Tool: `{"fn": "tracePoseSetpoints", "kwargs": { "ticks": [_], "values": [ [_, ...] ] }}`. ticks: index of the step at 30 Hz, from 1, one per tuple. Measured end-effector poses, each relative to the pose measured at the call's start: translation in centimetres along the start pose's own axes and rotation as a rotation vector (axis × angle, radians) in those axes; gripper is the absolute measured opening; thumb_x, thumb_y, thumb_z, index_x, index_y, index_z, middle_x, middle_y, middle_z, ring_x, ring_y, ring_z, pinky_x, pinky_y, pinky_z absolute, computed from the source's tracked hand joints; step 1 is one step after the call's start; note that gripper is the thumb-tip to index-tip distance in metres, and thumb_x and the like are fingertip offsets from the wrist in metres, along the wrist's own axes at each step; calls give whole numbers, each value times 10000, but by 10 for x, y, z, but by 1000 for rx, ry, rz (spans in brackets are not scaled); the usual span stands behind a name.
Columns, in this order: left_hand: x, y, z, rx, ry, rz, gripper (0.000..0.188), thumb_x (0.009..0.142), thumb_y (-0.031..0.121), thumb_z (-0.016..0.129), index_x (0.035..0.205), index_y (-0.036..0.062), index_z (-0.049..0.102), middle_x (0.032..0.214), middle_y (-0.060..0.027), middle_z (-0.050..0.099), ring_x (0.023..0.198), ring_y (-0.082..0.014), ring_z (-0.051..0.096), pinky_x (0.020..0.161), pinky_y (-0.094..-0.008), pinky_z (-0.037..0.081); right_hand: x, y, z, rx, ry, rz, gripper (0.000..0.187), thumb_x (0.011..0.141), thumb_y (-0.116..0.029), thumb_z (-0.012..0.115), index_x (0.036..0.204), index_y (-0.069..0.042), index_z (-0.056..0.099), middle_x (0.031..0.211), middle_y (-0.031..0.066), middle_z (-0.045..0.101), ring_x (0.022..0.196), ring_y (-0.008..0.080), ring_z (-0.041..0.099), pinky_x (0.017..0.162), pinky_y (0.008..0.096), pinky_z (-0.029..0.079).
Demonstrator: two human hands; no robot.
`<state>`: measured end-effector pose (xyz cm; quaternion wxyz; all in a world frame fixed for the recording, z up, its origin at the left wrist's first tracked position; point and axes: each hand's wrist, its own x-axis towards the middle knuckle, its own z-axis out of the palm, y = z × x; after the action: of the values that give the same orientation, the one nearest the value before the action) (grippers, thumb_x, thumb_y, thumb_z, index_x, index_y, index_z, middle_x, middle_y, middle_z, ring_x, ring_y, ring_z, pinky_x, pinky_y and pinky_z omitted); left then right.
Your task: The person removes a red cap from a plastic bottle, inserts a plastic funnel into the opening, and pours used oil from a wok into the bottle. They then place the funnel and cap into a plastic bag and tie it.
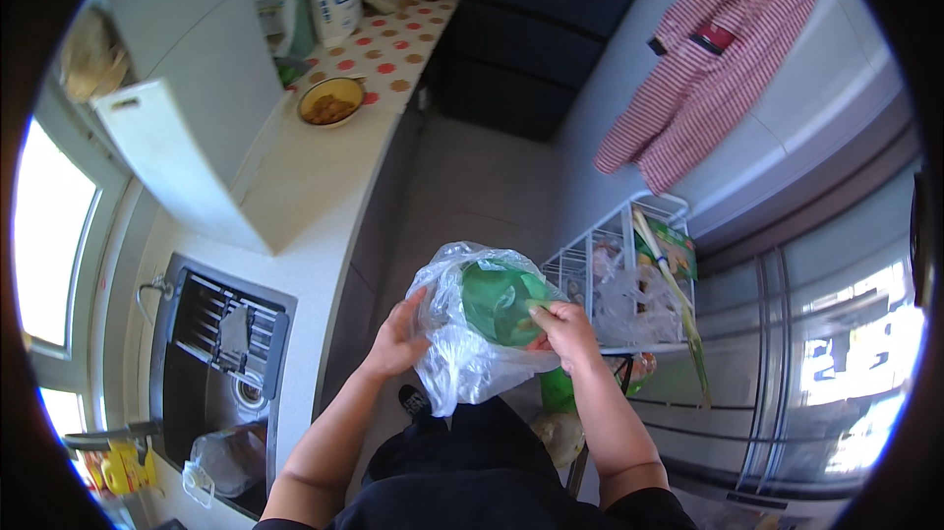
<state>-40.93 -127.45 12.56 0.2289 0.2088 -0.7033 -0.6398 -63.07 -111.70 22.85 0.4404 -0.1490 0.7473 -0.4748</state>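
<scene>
Both hands hold up a crumpled clear plastic bag [455,358] in front of my body. A round, translucent green thing [500,302] shows at the bag's top right; whether it is a green bag or a container I cannot tell. My left hand [395,337] grips the bag's left side, its fingertips partly hidden by the plastic. On the right, my right hand [567,333] pinches the bag at the edge of the green part, thumb on top. A little reddish colour shows through the plastic beside the right fingers.
A white wire rack [590,265] with bagged goods and a long leek [672,284] stands close on my right. At left are a dark sink [185,392] and a pale counter [305,206], with a yellow bowl [330,102] of food. A striped red garment [703,68] hangs on the wall.
</scene>
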Motion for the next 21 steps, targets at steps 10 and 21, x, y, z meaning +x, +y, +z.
{"fn": "tracePoseSetpoints", "kwargs": {
  "ticks": [10,21],
  "values": [
    [39,60,39,-711,5,-399,674,746,-22,703,1333,-30,374,1210,-125,542,1106,-218,529,944,-342,423,16,14,-18,-118,85,-183,227,924,-142,532,1077,0,620,780,74,659,463,129,582,421,242,477],
    [-6,50,-24,-99,246,-238,675,695,-104,649,1322,-57,402,1167,-101,557,1074,-163,523,943,-290,403,70,-70,-41,-45,-237,-127,207,900,-127,552,888,66,625,718,130,658,438,129,560,386,244,488]
  ]
}}
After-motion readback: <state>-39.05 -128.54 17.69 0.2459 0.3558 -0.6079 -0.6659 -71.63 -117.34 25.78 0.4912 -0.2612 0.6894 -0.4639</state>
